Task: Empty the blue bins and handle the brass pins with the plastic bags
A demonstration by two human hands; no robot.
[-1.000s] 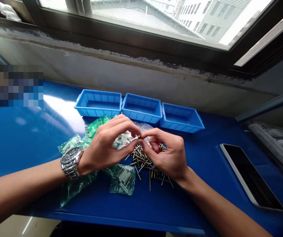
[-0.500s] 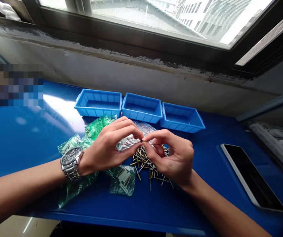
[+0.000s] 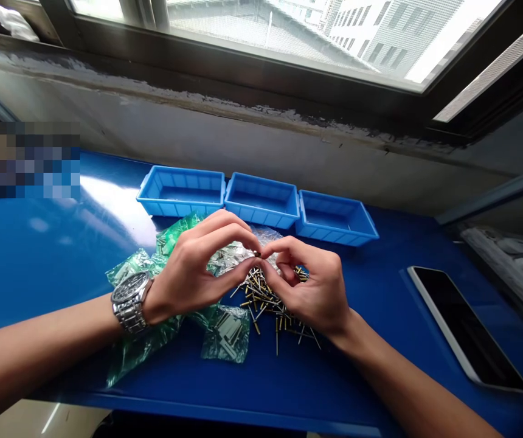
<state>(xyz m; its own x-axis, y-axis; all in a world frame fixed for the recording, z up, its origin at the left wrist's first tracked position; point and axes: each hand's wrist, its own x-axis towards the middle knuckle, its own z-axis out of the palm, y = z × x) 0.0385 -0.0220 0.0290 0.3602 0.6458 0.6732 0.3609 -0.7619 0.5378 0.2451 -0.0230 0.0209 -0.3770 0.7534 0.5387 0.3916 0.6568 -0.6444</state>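
Observation:
My left hand [image 3: 202, 261], with a metal watch [image 3: 130, 298] on the wrist, pinches with thumb and forefinger. My right hand [image 3: 309, 280] pinches too, and the fingertips of both meet above the table. Between them a small dark piece [image 3: 257, 254] shows, mostly covered by the fingers. Below lies a loose pile of rivets [image 3: 261, 295] with gold-coloured ends and silver pins, partly behind my right hand. A clear plastic bag [image 3: 229, 258] sits behind the fingers. Green-tinted bags of parts [image 3: 170, 237] lie around my left hand, and a small bag of flat metal pieces [image 3: 227, 333] lies in front.
Three blue bins stand in a row at the back: a left bin [image 3: 182, 210], a middle bin [image 3: 261, 214] and a right bin [image 3: 337, 231]. A phone [image 3: 466, 328] lies at the right on the blue table [image 3: 188, 383]. Behind are a wall and window.
Both hands have shifted slightly to the left and up, fingertips still together. The small dark piece shows a little more. The bags, bins and phone stay in place.

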